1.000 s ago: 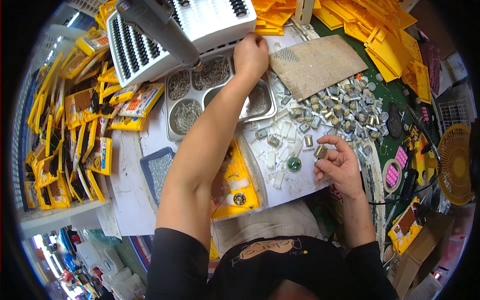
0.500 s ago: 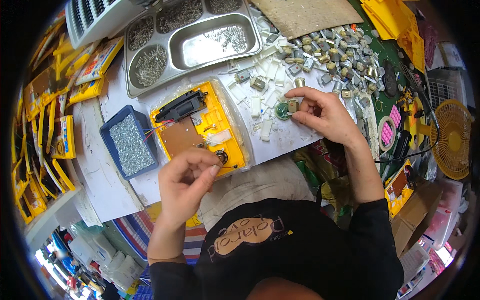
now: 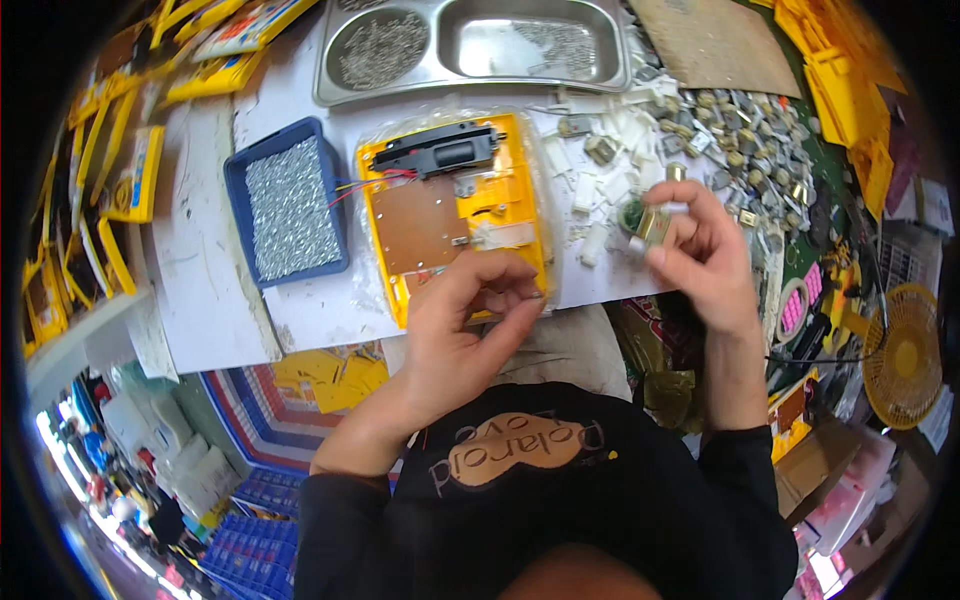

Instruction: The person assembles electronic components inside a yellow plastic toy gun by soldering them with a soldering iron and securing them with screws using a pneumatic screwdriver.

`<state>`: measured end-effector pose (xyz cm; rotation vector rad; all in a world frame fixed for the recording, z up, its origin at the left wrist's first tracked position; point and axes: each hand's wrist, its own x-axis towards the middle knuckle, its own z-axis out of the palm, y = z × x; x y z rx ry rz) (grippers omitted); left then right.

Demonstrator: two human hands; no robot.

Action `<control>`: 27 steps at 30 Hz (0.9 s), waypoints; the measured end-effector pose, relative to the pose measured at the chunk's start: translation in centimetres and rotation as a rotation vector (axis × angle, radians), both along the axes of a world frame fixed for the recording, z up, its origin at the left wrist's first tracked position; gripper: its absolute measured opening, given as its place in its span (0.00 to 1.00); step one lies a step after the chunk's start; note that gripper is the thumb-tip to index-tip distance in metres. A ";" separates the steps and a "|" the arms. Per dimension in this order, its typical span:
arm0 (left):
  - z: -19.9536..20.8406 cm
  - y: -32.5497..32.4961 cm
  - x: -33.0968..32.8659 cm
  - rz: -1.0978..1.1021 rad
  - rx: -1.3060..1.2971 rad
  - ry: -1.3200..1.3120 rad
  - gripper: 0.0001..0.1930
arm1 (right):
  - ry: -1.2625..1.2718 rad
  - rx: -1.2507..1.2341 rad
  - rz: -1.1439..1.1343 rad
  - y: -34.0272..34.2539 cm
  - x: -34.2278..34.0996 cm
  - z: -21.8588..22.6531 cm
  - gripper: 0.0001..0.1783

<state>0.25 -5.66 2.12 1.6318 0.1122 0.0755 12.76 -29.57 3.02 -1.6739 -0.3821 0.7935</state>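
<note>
My right hand [image 3: 708, 265] grips a small metal motor [image 3: 655, 226] with a white tip between thumb and fingers. Just behind it, a round green piece [image 3: 631, 213] lies on the table, partly covered. My left hand [image 3: 465, 325] is closed in a pinch over the near edge of an open yellow plastic casing [image 3: 520, 165]; a tiny dark bit shows at its fingertips, too small to name. Inside the casing are a brown board [image 3: 420, 225], a black mechanism [image 3: 440, 152] and red and yellow wires. Bubble wrap lies under the casing, whose near right corner my left hand hides.
A blue bin [image 3: 290, 205] of small metal pins stands left of the casing. Behind is a steel compartment tray [image 3: 440, 80] with small metal parts. White plastic pieces [image 3: 595, 190] and a heap of motors [image 3: 745, 140] spread at the right. Yellow casings [image 3: 140, 180] stack at far left.
The whole view has shifted. My right hand has drawn the motor slightly nearer me from the green piece and tilted it. My left hand has moved right along the casing's near edge, still pinched.
</note>
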 end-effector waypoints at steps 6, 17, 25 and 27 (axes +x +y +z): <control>0.0 -0.2 0.1 -0.018 -0.057 -0.006 0.15 | 0.502 0.361 -0.011 4.1 -2.8 0.1 0.26; -0.3 0.1 -0.6 0.051 -0.177 -0.059 0.15 | 0.277 0.109 0.064 5.5 -3.0 1.0 0.26; -0.1 1.1 0.1 0.074 0.306 -0.331 0.13 | -0.903 0.183 0.189 5.9 -2.5 0.2 0.23; -0.1 1.1 0.0 0.055 0.313 -0.307 0.13 | -0.934 0.196 0.190 6.0 -2.6 0.0 0.23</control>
